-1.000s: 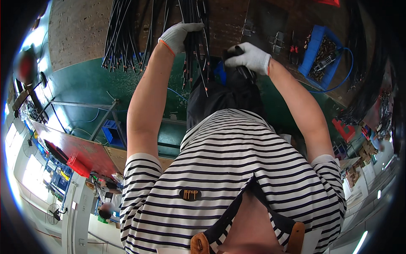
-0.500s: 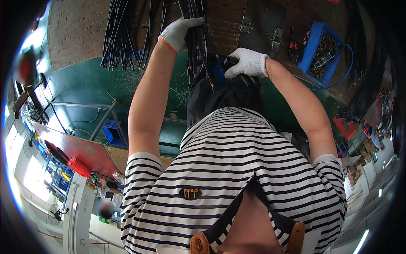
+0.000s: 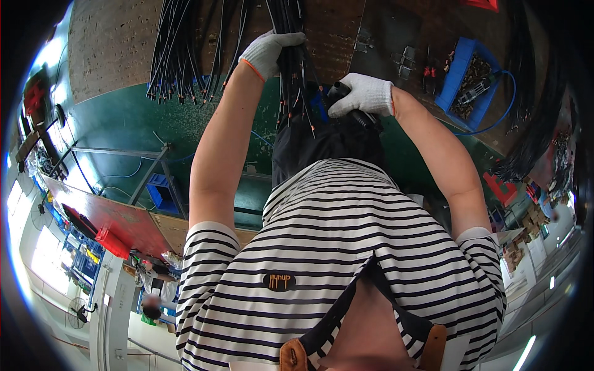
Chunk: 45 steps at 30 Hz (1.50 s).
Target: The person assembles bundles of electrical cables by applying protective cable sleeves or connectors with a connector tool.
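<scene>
My left hand (image 3: 265, 54), in a white knit glove with an orange cuff, is closed around a bundle of black cables (image 3: 291, 77) near their lower ends. The bundle hangs over the table's near edge, its stripped copper-coloured tips pointing toward my body. To the right of those tips, my right hand (image 3: 366, 96), also gloved, is wrapped round a black handheld tool (image 3: 338, 91). Its rounded end shows beside my thumb, and more of its dark body shows below my fingers; the glove hides the rest, and its exact kind is unclear.
More black cables (image 3: 173, 55) hang over the edge of the wooden table (image 3: 111, 49) at left. A blue bin (image 3: 451, 77) of small metal parts stands at right, near red-handled pliers (image 3: 429, 71) and metal fixtures (image 3: 405, 60). A metal frame (image 3: 117, 151) stands at lower left.
My left hand has shifted slightly right and toward me, and the cable bundle's tips have moved a little with it. My right hand and the tool stay almost in place.
</scene>
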{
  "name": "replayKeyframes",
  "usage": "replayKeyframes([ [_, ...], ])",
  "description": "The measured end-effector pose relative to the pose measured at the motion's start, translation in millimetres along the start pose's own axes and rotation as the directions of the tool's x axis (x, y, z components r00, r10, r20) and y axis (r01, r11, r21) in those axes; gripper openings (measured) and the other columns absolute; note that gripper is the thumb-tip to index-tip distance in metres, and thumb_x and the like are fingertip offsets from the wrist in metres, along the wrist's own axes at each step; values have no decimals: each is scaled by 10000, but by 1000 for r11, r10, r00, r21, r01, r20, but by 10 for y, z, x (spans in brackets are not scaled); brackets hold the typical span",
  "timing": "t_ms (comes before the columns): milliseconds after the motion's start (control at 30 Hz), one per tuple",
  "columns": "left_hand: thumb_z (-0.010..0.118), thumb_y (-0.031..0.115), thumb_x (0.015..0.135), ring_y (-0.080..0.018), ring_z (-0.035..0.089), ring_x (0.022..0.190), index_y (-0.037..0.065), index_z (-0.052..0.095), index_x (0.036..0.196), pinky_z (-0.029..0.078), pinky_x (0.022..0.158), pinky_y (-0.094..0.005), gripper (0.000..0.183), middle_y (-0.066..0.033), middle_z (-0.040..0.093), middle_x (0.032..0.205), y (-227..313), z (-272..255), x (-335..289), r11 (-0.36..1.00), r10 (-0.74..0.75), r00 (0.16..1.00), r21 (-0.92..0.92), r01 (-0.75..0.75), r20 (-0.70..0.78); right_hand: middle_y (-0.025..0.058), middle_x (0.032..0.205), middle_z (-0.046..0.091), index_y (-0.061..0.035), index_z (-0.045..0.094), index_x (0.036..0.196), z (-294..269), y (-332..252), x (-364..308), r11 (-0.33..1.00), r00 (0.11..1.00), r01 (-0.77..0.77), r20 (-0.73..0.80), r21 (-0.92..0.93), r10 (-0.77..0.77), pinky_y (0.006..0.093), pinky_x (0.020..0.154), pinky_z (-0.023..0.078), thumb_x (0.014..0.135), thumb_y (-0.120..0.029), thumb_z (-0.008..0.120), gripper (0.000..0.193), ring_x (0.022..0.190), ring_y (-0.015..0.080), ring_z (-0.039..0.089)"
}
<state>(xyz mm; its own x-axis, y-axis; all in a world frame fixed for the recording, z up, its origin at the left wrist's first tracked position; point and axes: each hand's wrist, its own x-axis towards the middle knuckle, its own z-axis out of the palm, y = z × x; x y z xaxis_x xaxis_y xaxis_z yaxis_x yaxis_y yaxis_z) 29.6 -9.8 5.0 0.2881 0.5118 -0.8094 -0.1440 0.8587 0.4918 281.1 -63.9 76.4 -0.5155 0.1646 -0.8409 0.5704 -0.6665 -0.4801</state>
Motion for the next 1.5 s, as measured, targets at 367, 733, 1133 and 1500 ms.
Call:
replayKeyframes([
  [367,822,141,937,-214,759,788,34,708,1171,655,652,-384,281,-104,766,992,1,44,17,999,5,999,-53,-7,-33,74,880,737,-10,761,1099,-338,-251,645,969,986,-20,-157,244,60,345,621,520,755,-193,935,427,711,169,663],
  [733,794,254,959,-166,751,776,8,731,1201,626,628,-331,351,-80,777,997,399,-212,-346,997,0,999,80,4,-51,221,1240,776,-133,786,1297,-1112,-1216,1373,938,962,-75,-225,338,158,519,1009,553,957,-310,795,384,1144,387,733],
  [1133,808,190,930,-162,771,745,5,756,1148,621,573,-308,290,-82,797,955,279,-222,-284,996,9,999,-90,-5,43,45,895,726,-67,776,1150,-439,-717,1215,830,704,480,-689,283,-172,315,651,554,948,-350,835,353,707,142,670],
  [1500,760,216,985,-134,733,700,6,767,1094,593,581,-306,236,-78,790,926,248,-423,-167,1000,-4,994,9,3,108,146,1145,781,-226,749,1311,-351,-825,835,463,681,173,-234,-870,-694,503,930,588,922,-238,767,390,1075,368,737],
])
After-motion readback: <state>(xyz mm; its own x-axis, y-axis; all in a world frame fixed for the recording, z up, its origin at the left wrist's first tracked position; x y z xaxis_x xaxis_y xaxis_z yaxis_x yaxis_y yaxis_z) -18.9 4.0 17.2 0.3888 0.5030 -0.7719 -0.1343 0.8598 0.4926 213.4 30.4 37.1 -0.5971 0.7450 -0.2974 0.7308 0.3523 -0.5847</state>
